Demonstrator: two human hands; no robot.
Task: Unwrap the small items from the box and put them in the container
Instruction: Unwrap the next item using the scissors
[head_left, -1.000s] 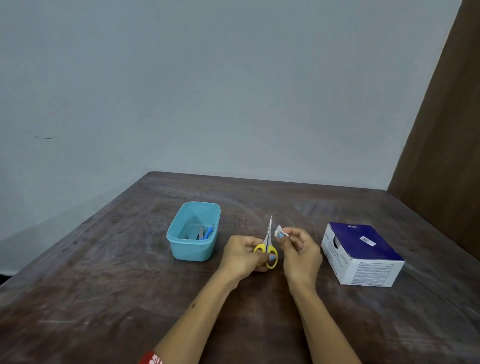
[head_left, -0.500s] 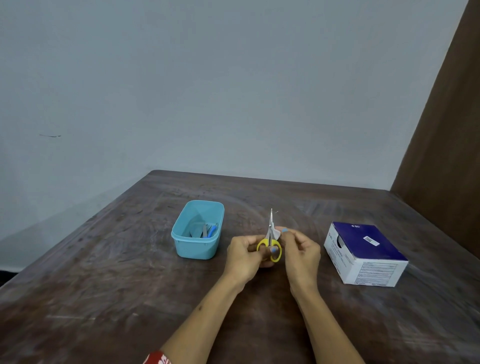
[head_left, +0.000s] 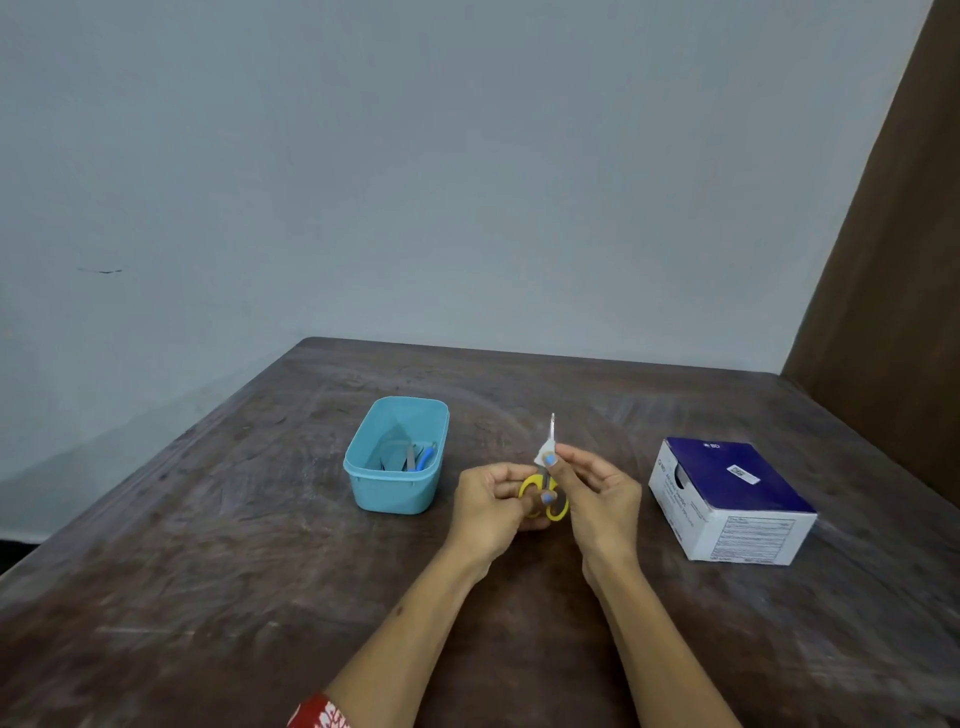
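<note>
Two hands meet at the lower centre of the frame, above the brown bench (head_left: 218, 545). Our left hand (head_left: 491, 506) has its grip curled through the yellow handles of the scissors (head_left: 546, 491), whose blades point upward. Our right hand (head_left: 597, 496) pinches a small white wrapped item (head_left: 545, 457) against the blades. At centre left we see the teal container (head_left: 397, 457), holding a few small pieces, one of them blue. At centre right stands the blue and white box (head_left: 732, 499), well apart from the container.
</note>
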